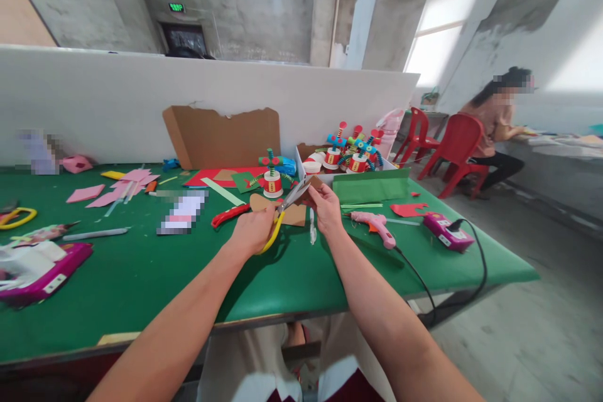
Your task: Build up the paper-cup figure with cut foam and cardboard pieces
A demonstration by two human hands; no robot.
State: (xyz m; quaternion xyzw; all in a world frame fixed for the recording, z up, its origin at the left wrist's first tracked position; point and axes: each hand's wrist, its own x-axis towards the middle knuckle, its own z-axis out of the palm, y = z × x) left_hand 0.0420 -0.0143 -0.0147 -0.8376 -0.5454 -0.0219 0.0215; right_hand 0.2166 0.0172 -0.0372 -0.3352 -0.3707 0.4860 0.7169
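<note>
My left hand point(254, 227) is closed around the yellow-handled scissors point(272, 237), whose blades point up and to the right. Their tips meet a small brown cardboard piece point(315, 183), pinched in the fingers of my right hand point(326, 206). Below the blades, more brown cardboard point(296, 215) lies on the table, partly hidden by the scissors and my left hand. Just beyond stands a paper-cup figure point(272, 184) with a green and red head and coiled arms. A red-handled tool point(230, 215) rests left of my left hand.
A pink glue gun point(377, 226) lies to the right, near a purple power strip point(447, 232) with a black cable. Several cup figures point(357, 163) stand in a box behind. Pink paper scraps point(125, 188) are on the left. A person point(494, 113) sits at another table.
</note>
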